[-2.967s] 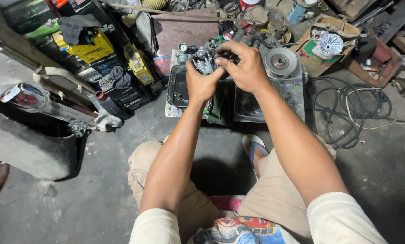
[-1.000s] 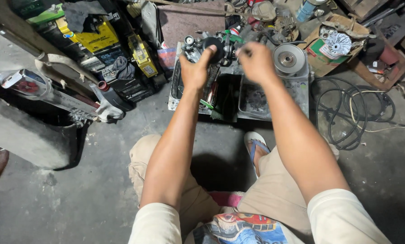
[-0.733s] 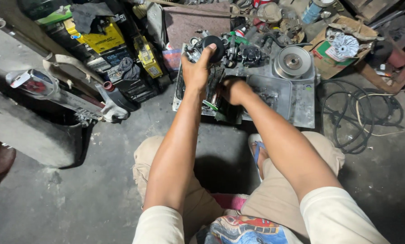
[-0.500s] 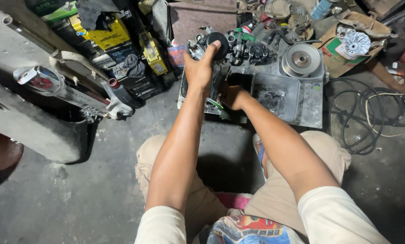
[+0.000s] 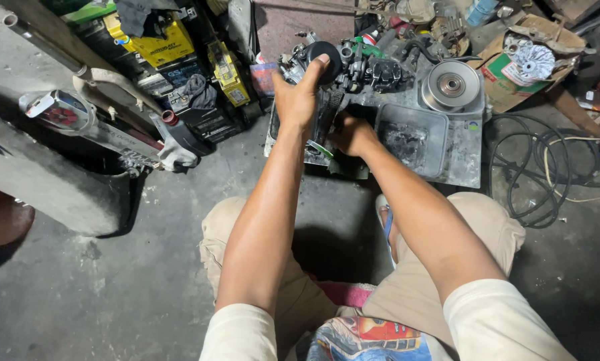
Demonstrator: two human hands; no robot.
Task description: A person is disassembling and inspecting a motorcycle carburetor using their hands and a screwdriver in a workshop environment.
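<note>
My left hand [image 5: 298, 95] grips a greasy black engine part [image 5: 324, 59] with a round black cap, held upright over the left end of a grey metal tray [image 5: 460, 160]. My right hand [image 5: 352, 134] is lower, at the tray's near edge, fingers curled down into the dark left compartment; what it holds is hidden. More dark metal parts [image 5: 373, 67] lie along the tray's far side.
A silver pulley disc [image 5: 451, 85] sits on the tray's right corner. Yellow and black batteries [image 5: 179, 60] stand at the left, with a chrome exhaust pipe [image 5: 79, 120]. Black cables [image 5: 554, 174] coil at the right; a cardboard box [image 5: 521, 63] holds a white fan.
My right hand has left the engine part and dropped to the tray's near edge. My left hand still holds the part up. The view has shifted slightly.
</note>
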